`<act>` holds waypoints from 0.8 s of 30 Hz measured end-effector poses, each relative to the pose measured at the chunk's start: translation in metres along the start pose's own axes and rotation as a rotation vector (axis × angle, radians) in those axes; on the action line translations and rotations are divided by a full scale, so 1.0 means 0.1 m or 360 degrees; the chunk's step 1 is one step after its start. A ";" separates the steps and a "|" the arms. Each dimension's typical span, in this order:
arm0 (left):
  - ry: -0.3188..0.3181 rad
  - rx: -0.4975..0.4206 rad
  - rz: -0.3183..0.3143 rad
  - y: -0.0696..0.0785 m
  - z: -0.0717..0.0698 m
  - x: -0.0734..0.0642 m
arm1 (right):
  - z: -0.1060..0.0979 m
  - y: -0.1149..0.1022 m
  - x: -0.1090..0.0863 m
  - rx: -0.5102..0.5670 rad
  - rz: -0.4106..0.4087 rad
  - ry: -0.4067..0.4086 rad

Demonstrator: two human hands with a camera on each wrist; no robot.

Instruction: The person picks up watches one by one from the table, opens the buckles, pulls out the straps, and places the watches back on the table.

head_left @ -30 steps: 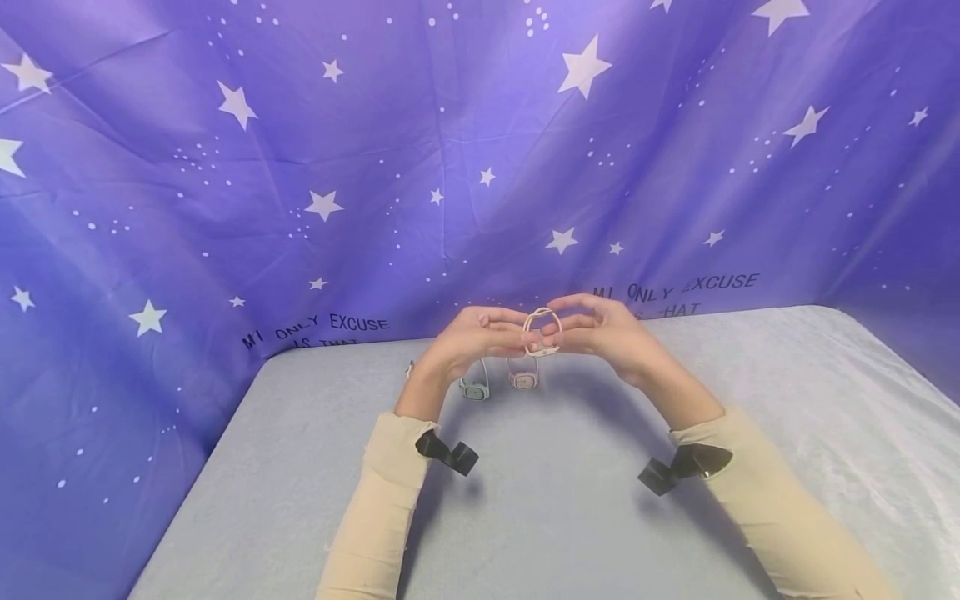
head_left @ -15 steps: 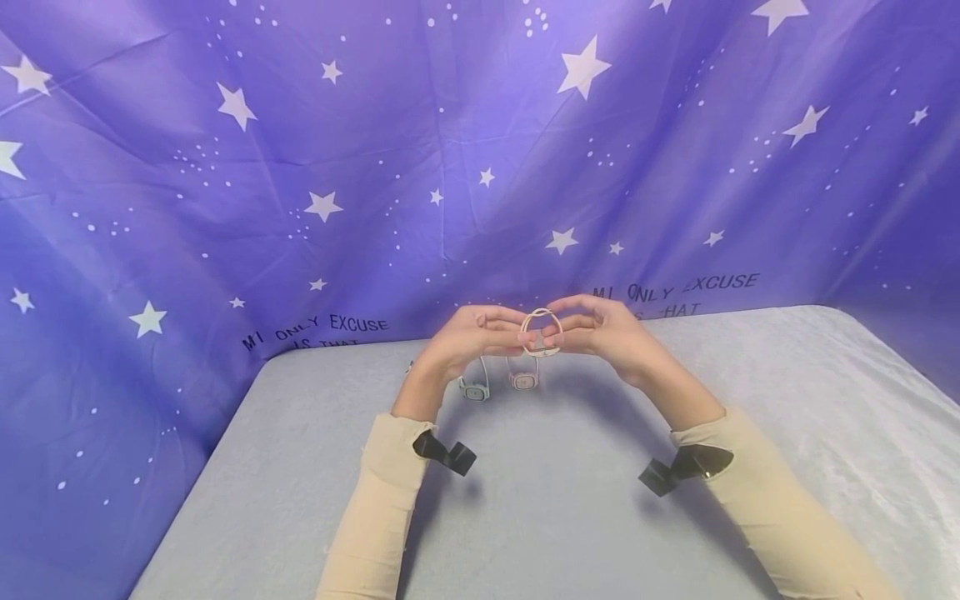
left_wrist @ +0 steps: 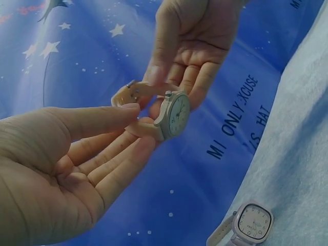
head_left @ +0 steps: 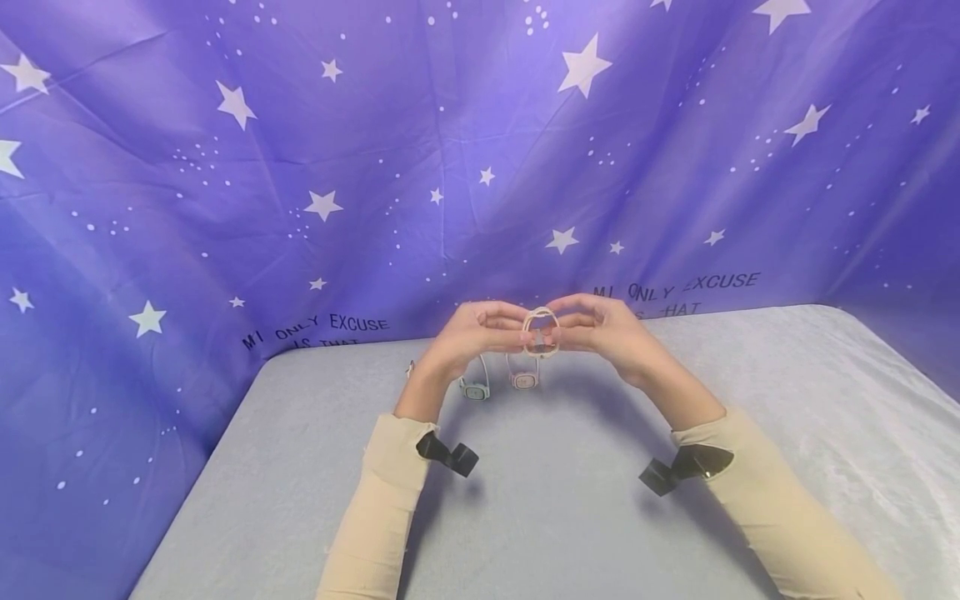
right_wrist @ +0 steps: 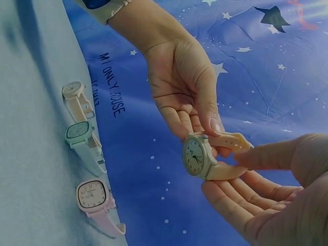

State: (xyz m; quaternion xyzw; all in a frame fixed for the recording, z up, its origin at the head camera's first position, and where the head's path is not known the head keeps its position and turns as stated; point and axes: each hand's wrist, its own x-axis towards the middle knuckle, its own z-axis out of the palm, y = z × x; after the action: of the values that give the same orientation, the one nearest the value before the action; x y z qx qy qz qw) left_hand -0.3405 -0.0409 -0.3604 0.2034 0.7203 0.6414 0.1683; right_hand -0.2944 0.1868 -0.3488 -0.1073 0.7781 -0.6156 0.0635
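Note:
A wristwatch (right_wrist: 195,156) with a round pale dial and a peach strap is held up above the far part of the table, its strap bent into a loop. My left hand (head_left: 472,340) pinches one side of the strap between thumb and fingers. From the opposite side, my right hand (head_left: 603,335) pinches the strap the same way. In the left wrist view the dial of the wristwatch (left_wrist: 179,114) faces away from the strap loop, and a buckle shows on the strap. The fingertips of both hands nearly meet inside the loop.
Three more watches lie along the table's far edge: a pink square one (right_wrist: 93,196), a mint green one (right_wrist: 79,131) and a beige one (right_wrist: 74,90). A grey-blue cloth covers the table (head_left: 555,500). Behind it hangs a purple star-printed curtain (head_left: 480,125).
The held wristwatch has tilted slightly in the fingers, its loop now looking rounder. Both hands stay in almost the same place, with only small finger shifts.

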 end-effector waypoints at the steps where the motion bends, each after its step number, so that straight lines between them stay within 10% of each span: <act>1: 0.0003 0.0016 0.0016 0.00 0.00 0.00 | 0.00 0.00 0.00 -0.0009 -0.0003 0.0009; 24: -0.0016 0.0394 0.0213 -0.01 0.04 0.01 | 0.05 0.02 0.00 -0.0105 -0.0071 0.0100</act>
State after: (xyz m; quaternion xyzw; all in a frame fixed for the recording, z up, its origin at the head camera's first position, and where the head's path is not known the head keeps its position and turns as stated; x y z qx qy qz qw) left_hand -0.3389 -0.0371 -0.3622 0.2734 0.7779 0.5564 0.1024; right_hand -0.2936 0.1820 -0.3520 -0.1074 0.7969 -0.5941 0.0217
